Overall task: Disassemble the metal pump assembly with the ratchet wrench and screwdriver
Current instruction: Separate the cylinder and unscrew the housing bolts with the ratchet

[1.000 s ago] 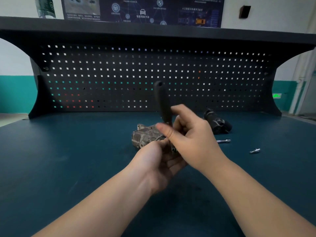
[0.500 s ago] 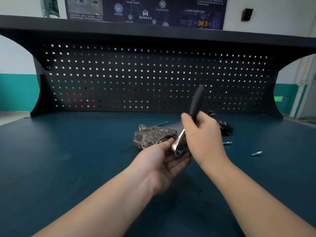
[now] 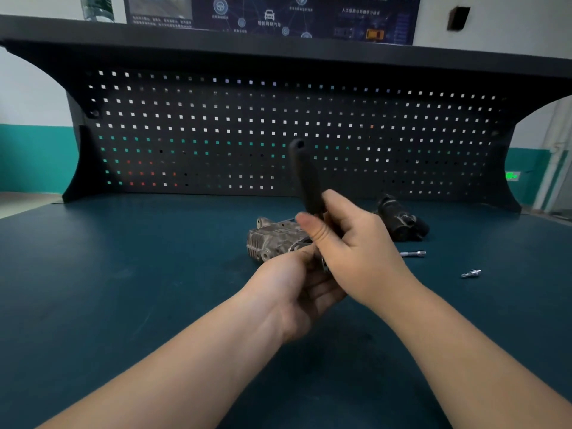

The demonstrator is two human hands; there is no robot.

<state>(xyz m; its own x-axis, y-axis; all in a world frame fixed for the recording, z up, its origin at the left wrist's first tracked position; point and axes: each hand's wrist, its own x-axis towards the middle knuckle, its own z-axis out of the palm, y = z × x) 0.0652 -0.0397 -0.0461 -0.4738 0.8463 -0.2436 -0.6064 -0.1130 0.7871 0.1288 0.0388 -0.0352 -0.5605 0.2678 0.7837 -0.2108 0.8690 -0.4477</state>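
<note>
From the head camera I see my right hand (image 3: 359,252) curled round the lower part of the black-handled ratchet wrench (image 3: 305,178), whose grip stands nearly upright and leans a little to the left, its top end blurred. My left hand (image 3: 297,286) sits just beneath it, palm turned up, fingers curled in around the wrench's metal head, which is mostly hidden between the two hands. The ribbed grey metal pump assembly (image 3: 272,239) lies on the dark teal bench (image 3: 123,274) just behind my left hand, around the middle and toward the back edge; I cannot tell whether the fingers touch it. To its right, nearer the back edge, lies a black cylindrical part (image 3: 399,219). A short silver extension bar (image 3: 413,253) lies in front of that part, and a small silver bolt (image 3: 470,273) lies farther toward the right edge. A black perforated back panel (image 3: 216,125) rises along the back edge.
</note>
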